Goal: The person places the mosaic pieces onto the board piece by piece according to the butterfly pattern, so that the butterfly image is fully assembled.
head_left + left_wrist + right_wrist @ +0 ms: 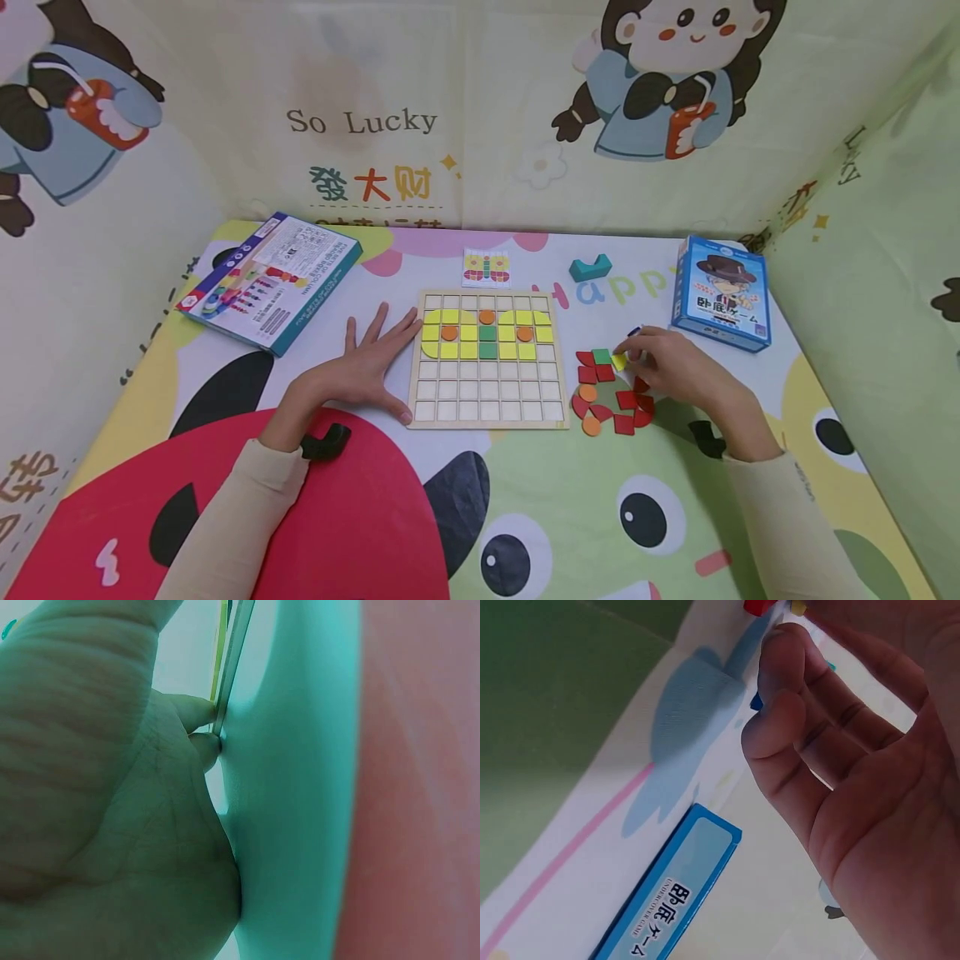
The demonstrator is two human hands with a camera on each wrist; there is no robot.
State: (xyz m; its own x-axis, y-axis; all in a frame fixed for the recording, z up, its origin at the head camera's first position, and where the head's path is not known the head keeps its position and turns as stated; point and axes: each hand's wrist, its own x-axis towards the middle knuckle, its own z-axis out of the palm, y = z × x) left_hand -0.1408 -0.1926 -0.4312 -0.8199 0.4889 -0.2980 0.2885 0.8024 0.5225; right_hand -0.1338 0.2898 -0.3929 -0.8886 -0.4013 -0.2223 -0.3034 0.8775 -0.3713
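A wooden grid board [489, 427] holds yellow, green and orange tiles in its upper rows. My left hand [360, 367] lies with fingers spread along the board's left side, thumb and fingertips touching its edge; the left wrist view shows its palm [150, 825] close up. At the loose tiles, my right hand [671, 367] pinches a yellow tile [619, 362] with its fingertips. In the right wrist view that yellow tile [799, 607] is mostly out of frame. Beside the right hand lie a green tile [602, 356], red tiles [587, 374] and orange discs [591, 427].
Behind the board is a small pattern card [486, 268], with a teal notched block [590, 268] to its right. A flat boxed set [273, 283] lies at the back left. The blue card-game box [722, 292] sits beyond the right hand.
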